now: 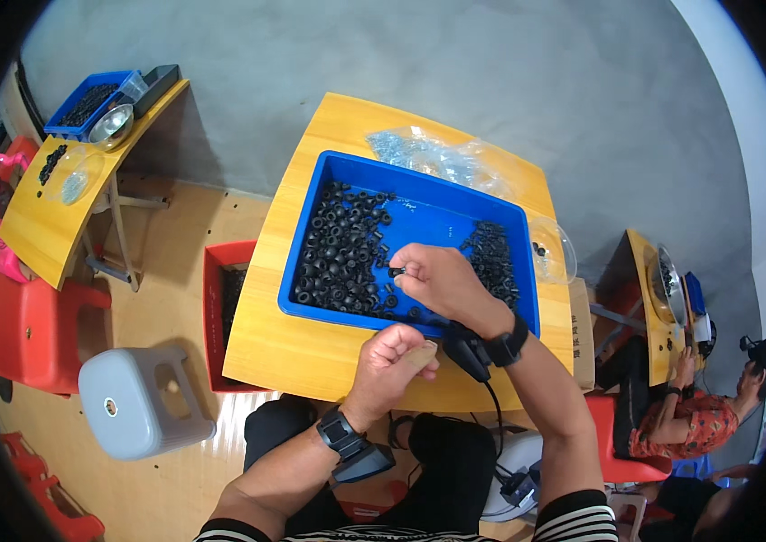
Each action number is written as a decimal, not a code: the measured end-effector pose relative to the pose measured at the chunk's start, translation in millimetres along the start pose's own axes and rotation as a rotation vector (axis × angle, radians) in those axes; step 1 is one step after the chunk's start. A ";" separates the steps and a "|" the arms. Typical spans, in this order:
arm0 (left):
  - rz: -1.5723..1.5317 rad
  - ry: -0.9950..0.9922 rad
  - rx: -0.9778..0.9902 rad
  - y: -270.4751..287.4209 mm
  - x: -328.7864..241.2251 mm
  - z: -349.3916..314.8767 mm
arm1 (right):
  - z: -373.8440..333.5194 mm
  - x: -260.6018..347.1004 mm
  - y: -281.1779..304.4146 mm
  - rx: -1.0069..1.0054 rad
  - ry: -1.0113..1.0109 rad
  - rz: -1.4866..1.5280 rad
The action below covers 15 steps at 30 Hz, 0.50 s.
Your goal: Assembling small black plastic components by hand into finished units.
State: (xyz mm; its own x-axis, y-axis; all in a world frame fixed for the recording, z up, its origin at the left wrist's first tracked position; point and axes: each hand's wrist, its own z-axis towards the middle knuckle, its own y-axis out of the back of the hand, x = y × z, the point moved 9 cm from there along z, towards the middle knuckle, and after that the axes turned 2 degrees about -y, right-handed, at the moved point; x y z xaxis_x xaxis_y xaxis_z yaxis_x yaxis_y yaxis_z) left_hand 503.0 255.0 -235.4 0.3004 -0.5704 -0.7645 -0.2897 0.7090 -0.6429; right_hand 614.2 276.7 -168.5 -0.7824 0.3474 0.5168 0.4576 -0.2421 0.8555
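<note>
My right hand (pixel 442 278) reaches over the blue tray (pixel 419 183), its thumb and fingers pinching a small black part (pixel 396 271). Beneath and left of it lies a heap of rounded black parts (pixel 333 257), some with holes. A second pile of smaller black pieces (pixel 493 257) fills the tray's right end, partly behind my right hand. Just off the tray's near edge is my left hand (pixel 390 369), thumb pressed against curled fingers. Whatever it may hold is hidden. Each wrist wears a black strapped device.
Clear plastic bags of metal pieces (pixel 442 158) lie behind the tray on the yellow table (pixel 261 339). A transparent dish (pixel 553 253) sits to its right. A red bin (pixel 213 316) and grey stool (pixel 135 402) stand left. Another person (pixel 695 420) sits at the far right.
</note>
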 end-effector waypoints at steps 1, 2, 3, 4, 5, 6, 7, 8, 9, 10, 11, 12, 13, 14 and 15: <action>-0.005 -0.001 0.013 -3.3 -1.7 0.6 | -8.6 2.1 12.9 -0.053 -0.028 0.096; 0.001 -0.016 -0.021 -0.9 -4.8 0.1 | -17.5 7.0 16.4 -0.054 -0.031 0.096; 0.008 -0.032 -0.054 1.5 -8.0 -0.4 | -28.8 7.0 22.9 -0.100 -0.087 0.251; 0.004 -0.026 -0.049 -0.1 -8.6 -1.1 | -42.1 4.8 27.4 -0.146 -0.148 0.404; 0.029 -0.009 -0.073 1.3 -9.4 -1.2 | -53.0 7.7 28.5 -0.149 -0.152 0.406; 0.056 0.009 -0.099 3.8 -9.0 -1.6 | -63.9 10.5 31.6 -0.186 -0.138 0.429; 0.059 0.014 -0.092 3.7 -7.4 -1.7 | -75.6 11.4 34.0 -0.229 -0.127 0.448; 0.029 -0.016 -0.065 2.7 -7.8 -1.6 | -85.6 12.5 34.9 -0.320 -0.079 0.423; 0.001 -0.045 -0.040 0.9 -8.5 -1.7 | -92.2 12.3 29.8 -0.326 -0.082 0.431; 0.001 -0.061 -0.027 -2.1 -10.9 -0.5 | -100.5 15.2 31.8 -0.390 -0.058 0.439; 0.012 -0.053 -0.020 -3.1 -9.3 -0.8 | -108.5 17.5 33.5 -0.454 -0.032 0.449; 0.018 -0.072 -0.001 -3.8 -9.2 -1.4 | -115.5 21.9 33.3 -0.506 0.024 0.372; 0.017 -0.094 0.012 -1.2 -10.6 -2.0 | -116.2 23.5 27.3 -0.511 0.021 0.379; -0.001 -0.080 0.020 -0.2 -11.8 -2.4 | -119.5 28.8 26.7 -0.576 0.065 0.364; 0.006 -0.076 0.021 1.7 -11.2 -2.8 | -123.6 34.0 26.5 -0.640 0.109 0.349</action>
State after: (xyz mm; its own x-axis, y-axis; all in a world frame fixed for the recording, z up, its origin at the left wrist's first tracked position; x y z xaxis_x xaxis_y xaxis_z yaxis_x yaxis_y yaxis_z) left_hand 496.6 261.5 -228.0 0.3667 -0.5337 -0.7620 -0.2730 0.7213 -0.6365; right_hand 547.5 170.2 -132.0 -0.6892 0.0700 0.7212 0.3770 -0.8153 0.4395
